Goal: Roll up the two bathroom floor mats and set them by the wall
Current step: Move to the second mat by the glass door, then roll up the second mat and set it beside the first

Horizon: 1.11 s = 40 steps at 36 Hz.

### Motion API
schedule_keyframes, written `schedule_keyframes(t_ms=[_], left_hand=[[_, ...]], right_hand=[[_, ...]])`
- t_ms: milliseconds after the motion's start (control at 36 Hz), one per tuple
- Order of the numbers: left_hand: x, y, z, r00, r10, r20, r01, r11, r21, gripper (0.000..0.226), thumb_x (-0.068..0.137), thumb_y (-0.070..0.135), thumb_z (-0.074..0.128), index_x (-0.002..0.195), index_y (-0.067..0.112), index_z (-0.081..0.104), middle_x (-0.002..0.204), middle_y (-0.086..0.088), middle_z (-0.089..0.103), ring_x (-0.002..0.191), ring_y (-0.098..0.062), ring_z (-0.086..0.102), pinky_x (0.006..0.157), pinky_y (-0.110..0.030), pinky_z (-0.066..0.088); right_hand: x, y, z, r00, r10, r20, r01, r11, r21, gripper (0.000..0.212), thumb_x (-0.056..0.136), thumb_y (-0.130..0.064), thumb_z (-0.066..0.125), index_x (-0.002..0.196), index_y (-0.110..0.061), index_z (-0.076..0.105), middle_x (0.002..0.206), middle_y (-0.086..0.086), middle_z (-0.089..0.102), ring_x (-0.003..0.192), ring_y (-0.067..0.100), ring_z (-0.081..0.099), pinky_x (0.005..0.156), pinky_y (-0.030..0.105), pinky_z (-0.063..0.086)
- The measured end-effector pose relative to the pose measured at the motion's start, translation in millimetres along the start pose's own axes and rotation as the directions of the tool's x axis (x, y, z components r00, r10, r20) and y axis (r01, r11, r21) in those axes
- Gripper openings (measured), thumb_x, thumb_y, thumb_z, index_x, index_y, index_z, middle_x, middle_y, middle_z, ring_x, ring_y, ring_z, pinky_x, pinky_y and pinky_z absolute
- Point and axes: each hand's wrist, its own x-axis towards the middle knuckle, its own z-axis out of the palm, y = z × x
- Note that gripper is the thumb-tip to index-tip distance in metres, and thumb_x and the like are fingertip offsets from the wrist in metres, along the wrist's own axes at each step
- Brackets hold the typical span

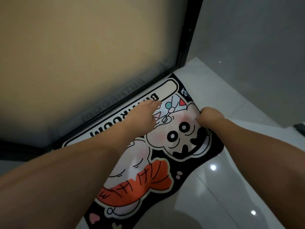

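A black bathroom mat (165,162) with a cartoon figure and the word BATHROOM lies flat on the white floor, its long edge against a black-framed glass door. My left hand (146,111) reaches over the mat with fingers stretched toward its far end, touching the surface. My right hand (209,118) has its fingers curled and pinches the mat's right edge near the far corner. I see only one mat in the head view.
The frosted glass door (82,55) with its black frame (186,47) fills the upper left. A grey wall (255,38) stands at the right. Glossy white floor tiles (231,187) spread to the right of the mat.
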Motion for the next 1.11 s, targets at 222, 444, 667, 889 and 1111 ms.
schedule_keyframes(t_ms=[222, 444, 667, 889, 1111], left_hand=[[3.5, 15.0, -22.0, 0.994, 0.108, 0.008, -0.108, 0.992, 0.063, 0.059, 0.087, 0.015, 0.051, 0.142, 0.020, 0.030, 0.144, 0.000, 0.037, 0.131, -0.019, 0.032, 0.104, -0.035, 0.034], [5.2, 33.9, -44.9, 0.967, 0.209, -0.149, -0.186, 0.970, 0.155, 0.085, 0.074, 0.035, 0.069, 0.143, 0.018, 0.023, 0.145, -0.005, 0.033, 0.132, -0.023, 0.029, 0.109, -0.037, 0.027], [0.0, 47.8, -74.0, 0.982, 0.189, -0.016, -0.189, 0.982, -0.015, 0.036, 0.076, 0.025, 0.060, 0.111, 0.026, 0.051, 0.098, -0.001, 0.059, 0.089, -0.022, 0.057, 0.073, -0.034, 0.045], [-6.9, 43.4, -128.1, 0.977, 0.205, 0.063, -0.209, 0.976, 0.060, 0.032, 0.081, 0.014, 0.042, 0.094, 0.043, 0.043, 0.079, 0.002, 0.057, 0.070, -0.019, 0.055, 0.055, -0.031, 0.039], [-27.9, 47.1, -163.8, 0.967, 0.239, 0.086, -0.246, 0.967, 0.070, 0.039, 0.080, 0.014, 0.043, 0.092, 0.051, 0.038, 0.070, 0.006, 0.055, 0.060, -0.010, 0.052, 0.048, -0.026, 0.033]], right_hand=[[-39.6, 0.6, -20.9, 0.959, -0.232, -0.164, 0.199, 0.961, -0.192, 0.020, 0.085, -0.008, 0.044, 0.105, -0.005, 0.042, 0.096, 0.018, 0.058, 0.069, 0.028, 0.048, 0.059, 0.035, 0.038], [-100.3, -12.4, -109.6, 0.755, -0.605, -0.252, 0.444, 0.756, -0.481, 0.047, 0.076, -0.008, 0.050, 0.121, -0.018, 0.043, 0.104, 0.009, 0.055, 0.084, 0.030, 0.058, 0.058, 0.031, 0.034], [-158.3, -18.0, -163.1, 0.631, -0.740, -0.234, 0.504, 0.620, -0.602, 0.046, 0.078, -0.017, 0.047, 0.122, -0.028, 0.041, 0.105, -0.001, 0.057, 0.083, 0.024, 0.058, 0.061, 0.032, 0.042], [-172.8, -25.8, -180.8, 0.575, -0.780, -0.246, 0.522, 0.581, -0.624, 0.042, 0.091, -0.048, 0.025, 0.126, -0.028, 0.039, 0.110, 0.000, 0.055, 0.091, 0.024, 0.057, 0.066, 0.032, 0.041], [-185.4, -40.0, -185.9, 0.584, -0.778, -0.230, 0.542, 0.586, -0.603, 0.038, 0.089, -0.014, 0.045, 0.124, -0.025, 0.036, 0.108, 0.006, 0.058, 0.074, 0.027, 0.055, 0.063, 0.039, 0.048]])
